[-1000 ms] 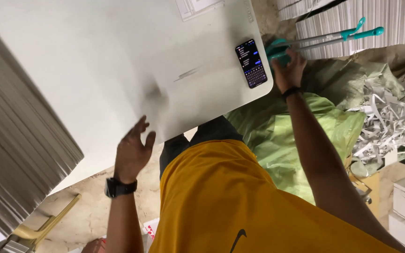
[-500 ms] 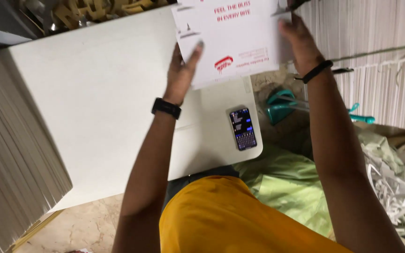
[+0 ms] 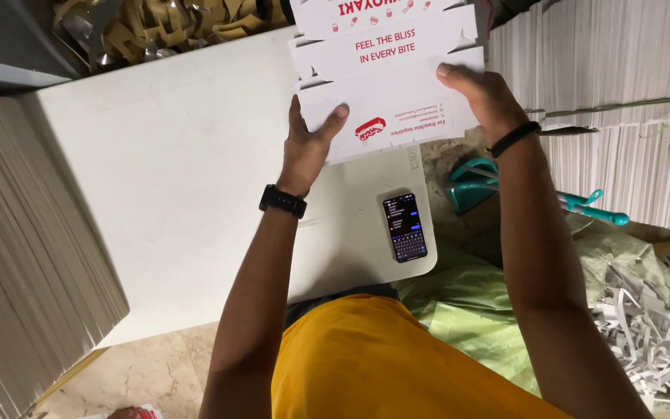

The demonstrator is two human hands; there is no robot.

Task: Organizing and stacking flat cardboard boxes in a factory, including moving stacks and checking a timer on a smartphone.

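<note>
A flat white carton blank point(image 3: 389, 77) with red lettering and a small red emblem near its lower edge is held up over the far side of the white table point(image 3: 157, 178), its notched flaps running out of view at the top. The left hand point(image 3: 308, 143) grips the blank's lower left corner, thumb lying across the printed face and the fingers curled behind it. The right hand point(image 3: 482, 97) clasps the right edge, thumb pressed flat on the front, the remaining fingers hidden behind the card.

Below the blank, on the near right part of the table, a dark phone point(image 3: 405, 226) lies face up with its screen lit, well apart from both hands. Just right of the table edge sits a teal plastic tool point(image 3: 490, 185) with a long handle pointing right. Tall stacks of flat white card point(image 3: 622, 101) fill the right side, bound with a thin strap; a grey stack point(image 3: 25, 264) stands at the left. Brown cardboard offcuts point(image 3: 164, 27) are heaped at the far edge, and white paper trimmings point(image 3: 653, 326) lie on a pale green sack point(image 3: 474, 310) at near right.
</note>
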